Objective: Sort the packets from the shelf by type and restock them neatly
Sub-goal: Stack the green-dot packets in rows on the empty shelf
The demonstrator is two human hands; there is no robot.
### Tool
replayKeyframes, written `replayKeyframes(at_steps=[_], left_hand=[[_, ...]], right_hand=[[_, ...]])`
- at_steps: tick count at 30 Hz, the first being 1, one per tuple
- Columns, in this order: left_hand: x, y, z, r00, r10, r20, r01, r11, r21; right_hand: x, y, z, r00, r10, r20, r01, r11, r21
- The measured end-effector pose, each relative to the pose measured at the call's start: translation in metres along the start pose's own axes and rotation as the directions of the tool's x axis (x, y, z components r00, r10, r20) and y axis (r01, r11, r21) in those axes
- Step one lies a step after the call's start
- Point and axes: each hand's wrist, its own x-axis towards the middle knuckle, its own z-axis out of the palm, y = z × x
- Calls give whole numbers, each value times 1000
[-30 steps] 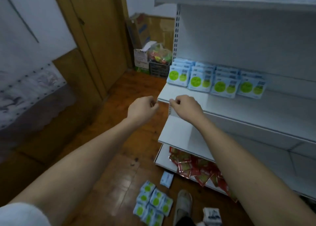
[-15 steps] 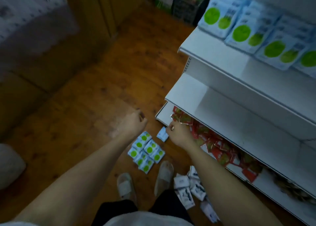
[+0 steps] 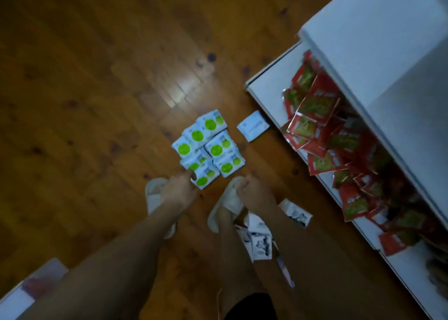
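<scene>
A dim wooden floor point(image 3: 97, 101) runs up to a white shelf unit point(image 3: 378, 60), whose bottom shelf point(image 3: 269, 87) holds a loose heap of red packets point(image 3: 322, 135). The green-dot packets point(image 3: 211, 150) lie clustered on the floor before the slippers point(image 3: 155, 193); they look light, soft and slick, best pinched by their edges or gathered flat. The left hand point(image 3: 179, 191) touches the nearest one with a fingertip, while the right hand point(image 3: 254, 193) hangs loosely curled and holds nothing.
</scene>
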Motion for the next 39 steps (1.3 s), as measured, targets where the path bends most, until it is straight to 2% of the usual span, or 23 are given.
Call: replayKeyframes(at_steps=[3,6,9,13,17,21,25,28,31,34,37,39], left_hand=[[57,-28,61,996,-77,50,80,995,-53],[114,-53,114,994,-98,37,101,991,-83],[160,-75,157,994,-112,7,112,987,-116],[198,-94,205,996,-88,0,86,975,-207],[208,-104,235,997,-60,-54,46,971,-235],[194,-103,229,998,-45,50,54,982,-182],[154,-88,169,990,-63,124,91,969,-229],[102,-61,86,989,-47,143,84,960,-267],[37,-26,-18,987,35,154,-4,980,-197],[-36,16,-124,976,155,156,-113,962,-247],[-104,60,-211,947,309,93,-262,905,-336],[-143,83,-252,913,401,77,-354,872,-338]], right_hand=[[84,31,48,999,-18,30,20,998,-57],[174,66,99,993,-87,-75,80,993,-89],[221,65,118,975,-108,-195,107,994,-17],[266,75,137,975,-91,-205,84,996,-40],[306,102,171,982,-52,-181,88,977,195],[280,96,159,989,40,-139,22,909,417],[217,87,118,993,28,-118,30,887,461],[136,64,70,992,121,-38,-79,827,556],[32,32,8,990,139,-35,-77,722,688],[-81,-8,-61,992,126,-14,-64,596,801],[-179,-39,-120,998,-5,-66,56,583,811],[-230,-55,-149,991,-25,-134,125,567,814]])
